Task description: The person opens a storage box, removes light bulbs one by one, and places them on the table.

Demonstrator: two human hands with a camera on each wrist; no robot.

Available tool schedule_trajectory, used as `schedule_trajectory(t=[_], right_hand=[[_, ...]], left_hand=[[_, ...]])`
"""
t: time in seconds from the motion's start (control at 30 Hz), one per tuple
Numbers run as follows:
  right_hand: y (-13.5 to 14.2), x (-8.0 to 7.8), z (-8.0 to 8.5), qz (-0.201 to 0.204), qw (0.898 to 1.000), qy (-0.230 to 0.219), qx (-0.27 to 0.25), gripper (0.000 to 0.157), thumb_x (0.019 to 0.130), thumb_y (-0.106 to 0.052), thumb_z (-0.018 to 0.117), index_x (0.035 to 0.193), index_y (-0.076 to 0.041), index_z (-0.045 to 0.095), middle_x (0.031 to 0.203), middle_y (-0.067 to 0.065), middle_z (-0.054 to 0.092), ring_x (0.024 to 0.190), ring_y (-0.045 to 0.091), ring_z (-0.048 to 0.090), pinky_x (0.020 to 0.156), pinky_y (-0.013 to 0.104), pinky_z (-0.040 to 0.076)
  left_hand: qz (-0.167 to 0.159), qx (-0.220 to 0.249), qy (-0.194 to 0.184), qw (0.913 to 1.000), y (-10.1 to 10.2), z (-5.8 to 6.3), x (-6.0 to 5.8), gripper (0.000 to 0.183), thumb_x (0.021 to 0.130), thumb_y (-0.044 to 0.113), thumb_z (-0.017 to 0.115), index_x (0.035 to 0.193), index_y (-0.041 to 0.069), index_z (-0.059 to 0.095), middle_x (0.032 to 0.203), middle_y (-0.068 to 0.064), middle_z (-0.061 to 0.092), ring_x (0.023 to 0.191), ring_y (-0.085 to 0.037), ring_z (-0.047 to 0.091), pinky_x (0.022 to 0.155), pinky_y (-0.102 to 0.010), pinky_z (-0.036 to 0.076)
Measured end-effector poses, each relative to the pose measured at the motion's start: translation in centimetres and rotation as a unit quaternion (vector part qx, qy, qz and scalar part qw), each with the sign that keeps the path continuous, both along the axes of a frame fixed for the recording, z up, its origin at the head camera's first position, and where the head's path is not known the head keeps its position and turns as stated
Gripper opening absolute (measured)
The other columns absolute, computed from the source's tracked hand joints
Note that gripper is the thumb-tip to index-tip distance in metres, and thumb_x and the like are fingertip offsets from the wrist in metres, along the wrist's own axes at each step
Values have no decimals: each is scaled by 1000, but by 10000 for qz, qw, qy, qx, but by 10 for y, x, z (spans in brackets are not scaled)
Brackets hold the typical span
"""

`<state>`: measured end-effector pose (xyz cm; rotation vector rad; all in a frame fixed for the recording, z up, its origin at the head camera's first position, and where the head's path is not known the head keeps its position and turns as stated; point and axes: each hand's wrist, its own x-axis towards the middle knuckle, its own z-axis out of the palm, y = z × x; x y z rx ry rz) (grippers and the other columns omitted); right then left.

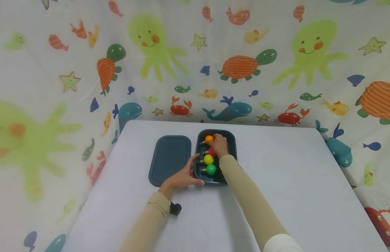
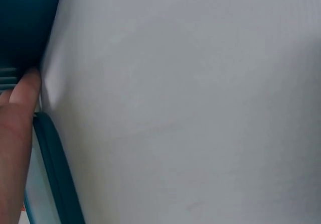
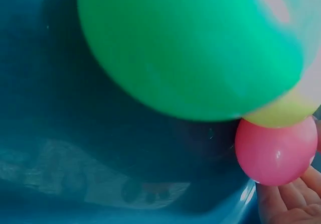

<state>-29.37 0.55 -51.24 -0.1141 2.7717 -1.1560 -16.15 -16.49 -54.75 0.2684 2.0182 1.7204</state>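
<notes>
A dark blue box [image 1: 231, 140] holds a row of light bulbs: an orange bulb [image 1: 209, 139] at the far end, then a red bulb [image 1: 212, 151], a yellow bulb [image 1: 209, 160] and a green bulb [image 1: 211, 170] nearest me. All their metal bases point left. My right hand [image 1: 221, 143] reaches into the far end and pinches the orange bulb. Fingers spread, my left hand [image 1: 183, 177] rests against the box's near left corner, thumb along the front wall. Close in the right wrist view, the green bulb [image 3: 185, 43] hides most of the others.
A dark blue lid [image 1: 169, 159] lies flat on the white table [image 1: 286, 175], just left of the box. Behind the table hangs a curtain [image 1: 188, 31] printed with sea animals. A small dark device [image 1: 175, 209] sits at my left wrist.
</notes>
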Motion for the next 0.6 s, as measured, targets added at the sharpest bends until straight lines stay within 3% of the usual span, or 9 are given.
schedule_trajectory(t=[0.33,0.6], right_hand=[[6,-5,6,-68,9995,304,48,38,90,-17,71,119,6,61,116,20,65,100,34,58,98,41,48],[24,-8,22,10,9986,518,-114,44,90,-19,71,126,2,59,122,18,63,106,32,57,103,40,45]], left_hand=[[68,-98,42,9999,-2,2,-9,110,79,19,83,153,39,4,163,-7,9,145,-26,26,115,-42,26],[96,-96,26,9999,-8,-1,-15,110,79,18,83,153,39,4,163,-7,11,145,-26,26,115,-42,26]])
